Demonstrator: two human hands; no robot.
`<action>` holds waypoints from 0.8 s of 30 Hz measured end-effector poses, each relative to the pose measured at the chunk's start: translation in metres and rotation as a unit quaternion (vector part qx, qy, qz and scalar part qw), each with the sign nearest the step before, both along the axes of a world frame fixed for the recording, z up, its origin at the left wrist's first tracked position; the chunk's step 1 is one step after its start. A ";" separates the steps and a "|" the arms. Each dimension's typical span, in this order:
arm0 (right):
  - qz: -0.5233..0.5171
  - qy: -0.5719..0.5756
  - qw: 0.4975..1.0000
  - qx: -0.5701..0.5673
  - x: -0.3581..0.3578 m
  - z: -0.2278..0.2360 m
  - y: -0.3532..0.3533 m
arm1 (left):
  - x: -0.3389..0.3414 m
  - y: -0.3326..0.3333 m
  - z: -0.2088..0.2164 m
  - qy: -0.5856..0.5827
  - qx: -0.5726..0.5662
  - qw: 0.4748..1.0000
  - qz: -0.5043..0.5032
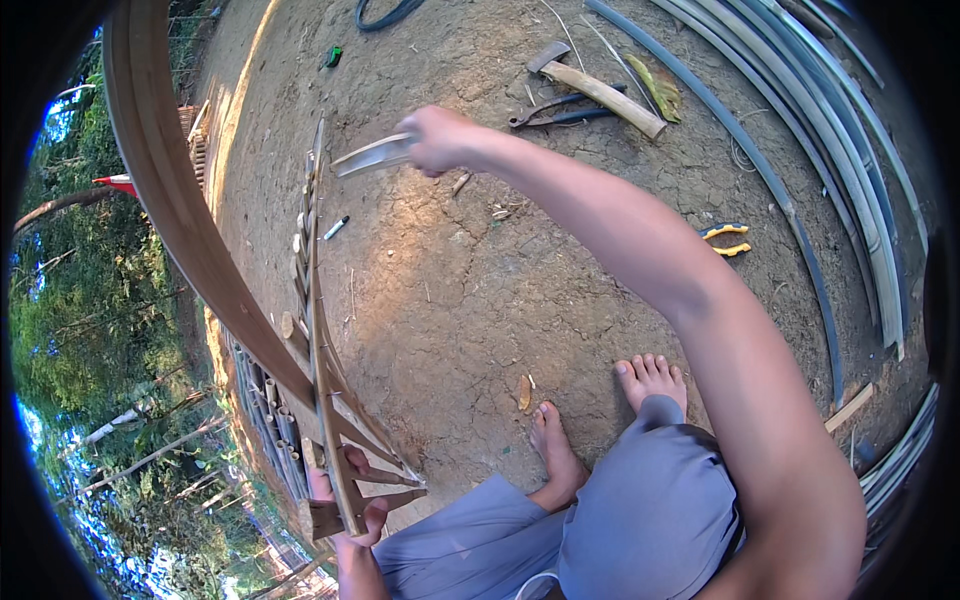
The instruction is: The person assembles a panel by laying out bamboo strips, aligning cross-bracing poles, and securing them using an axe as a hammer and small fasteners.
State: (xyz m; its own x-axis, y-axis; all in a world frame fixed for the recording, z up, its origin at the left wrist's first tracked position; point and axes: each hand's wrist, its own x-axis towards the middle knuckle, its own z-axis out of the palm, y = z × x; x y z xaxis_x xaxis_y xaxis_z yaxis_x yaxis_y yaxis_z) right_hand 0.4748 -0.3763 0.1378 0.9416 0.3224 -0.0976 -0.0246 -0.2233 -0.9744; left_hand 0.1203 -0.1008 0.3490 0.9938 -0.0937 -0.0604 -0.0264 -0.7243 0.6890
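My right hand (440,140) is stretched far forward, its fingers closed round a broad-bladed knife (372,156). The blade points left toward the far end of a slatted bamboo frame (322,400), with a small gap between them in this view. At the lower left, my left hand (372,522) grips the near end of that frame, fingers wrapped about its strips. Short crosspieces run along the frame, which is tilted up on edge. A long wooden strip (160,160) rises past it at the left.
A wooden-handled hammer or axe (605,95) lies across dark pincers (565,108) on the dirt ground. Yellow-handled pliers (727,240) lie under my right arm's far side. Long split strips (840,120) curve along the right. A marker (337,228) and green tape measure (333,57) lie ahead.
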 end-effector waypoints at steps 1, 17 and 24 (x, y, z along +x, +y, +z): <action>-0.026 0.021 0.999 0.032 -0.003 -0.024 -0.004 | 0.000 -0.002 0.000 0.001 0.000 1.000 -0.011; -0.136 -0.122 0.951 -0.248 -0.216 -0.142 -0.094 | 0.029 -0.093 -0.125 0.148 0.042 0.963 -0.223; -0.073 -0.177 0.903 -0.384 -0.195 -0.146 -0.085 | 0.033 -0.122 -0.186 0.173 0.094 0.948 -0.250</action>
State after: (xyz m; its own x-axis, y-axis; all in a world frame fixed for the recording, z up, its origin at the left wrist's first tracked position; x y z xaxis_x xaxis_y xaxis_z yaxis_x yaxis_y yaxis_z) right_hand 0.2796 -0.4617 -0.0079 0.9846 0.1575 0.0752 0.1741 -0.8561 -0.4867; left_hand 0.1529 -0.2225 0.1632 0.7458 -0.5032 -0.4365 -0.1951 -0.7915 0.5792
